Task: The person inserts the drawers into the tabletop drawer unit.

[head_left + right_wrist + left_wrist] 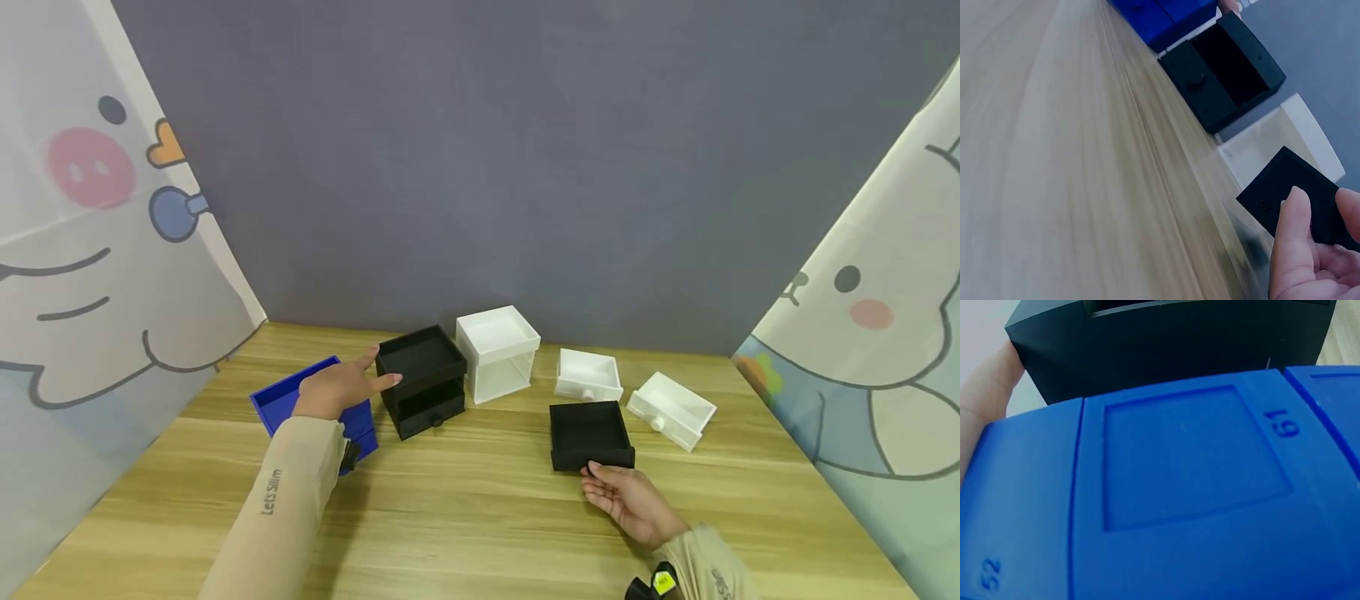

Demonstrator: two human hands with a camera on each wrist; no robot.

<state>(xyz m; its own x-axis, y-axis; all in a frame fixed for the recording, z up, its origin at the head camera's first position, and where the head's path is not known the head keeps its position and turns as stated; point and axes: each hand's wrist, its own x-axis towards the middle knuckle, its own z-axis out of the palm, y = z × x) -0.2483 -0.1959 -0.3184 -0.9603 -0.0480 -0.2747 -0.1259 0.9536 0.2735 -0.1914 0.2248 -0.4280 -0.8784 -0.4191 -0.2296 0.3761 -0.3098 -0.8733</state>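
The black drawer (588, 429) sits at the right hand (630, 504), whose thumb and fingers pinch the middle of its front. It lies just beyond those fingers, front toward the person; nearly square from above, it shows no clear long axis. Whether its base touches the tabletop (465, 517) is hard to tell from this angle. The black cabinet (420, 358) stands well to the drawer's left and slightly farther away, an open slot above its lower drawer facing the person and slightly right. The left hand (330, 390) is nearer to it, fingers extended against its left side, gripping nothing. Under that wrist is a blue cabinet (281, 404); a white cabinet (498, 333) stands beside the black one, and two white drawers (588, 375) lie near the black drawer.
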